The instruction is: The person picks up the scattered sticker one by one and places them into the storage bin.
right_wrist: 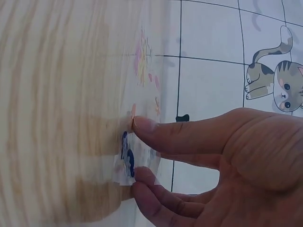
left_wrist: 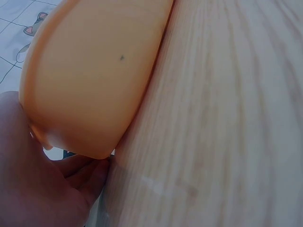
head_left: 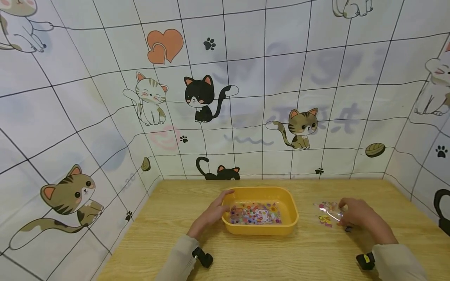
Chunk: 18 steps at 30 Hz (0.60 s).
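A yellow plastic basin (head_left: 260,230) sits on the table, with many small colourful beads or sequins and a white cartoon figure (head_left: 263,215) in its bottom. My left hand (head_left: 215,210) grips the basin's left end, thumb at the rim and fingers curled beneath; the basin's outer wall (left_wrist: 94,71) fills much of the left wrist view. To the right, a clear plastic sheet (head_left: 327,212) with pink, yellow and dark blue pictures lies on the table. My right hand (head_left: 360,216) holds its right part between thumb and bent fingertips; dark blue pictures (right_wrist: 127,156) show between them.
The wooden table (head_left: 260,257) meets cat-patterned wall sheets (head_left: 246,117) at the back and both sides. Bare wood lies between the basin and the clear sheet, and in front of both. A black wrist camera (head_left: 202,257) is strapped to each cuff.
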Available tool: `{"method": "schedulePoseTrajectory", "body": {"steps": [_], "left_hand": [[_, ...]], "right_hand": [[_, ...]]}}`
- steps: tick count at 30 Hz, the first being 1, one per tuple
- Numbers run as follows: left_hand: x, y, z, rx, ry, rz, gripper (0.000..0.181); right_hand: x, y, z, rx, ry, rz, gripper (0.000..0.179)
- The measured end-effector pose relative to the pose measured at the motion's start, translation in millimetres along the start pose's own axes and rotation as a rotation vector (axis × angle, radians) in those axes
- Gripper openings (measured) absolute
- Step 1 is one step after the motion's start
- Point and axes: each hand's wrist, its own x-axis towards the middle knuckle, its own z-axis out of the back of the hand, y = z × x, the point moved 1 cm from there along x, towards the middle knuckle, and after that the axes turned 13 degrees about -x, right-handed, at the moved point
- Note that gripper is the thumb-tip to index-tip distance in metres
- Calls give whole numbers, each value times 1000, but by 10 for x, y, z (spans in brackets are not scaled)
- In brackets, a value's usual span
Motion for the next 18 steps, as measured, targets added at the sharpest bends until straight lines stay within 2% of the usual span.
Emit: {"method": "schedulePoseTrajectory", "body": {"steps": [5,12,18], "left_hand": [[7,-12,1,-8,3,-4,66],[17,-12,-3,1,9,-4,66],[22,15,-5,14,0,3,68]], "right_hand": [[12,-12,0,61,-17,-44,53],[65,-88,-38,165,-32,-76,28],[85,-102,-80,256,-10,-75,16]]}}
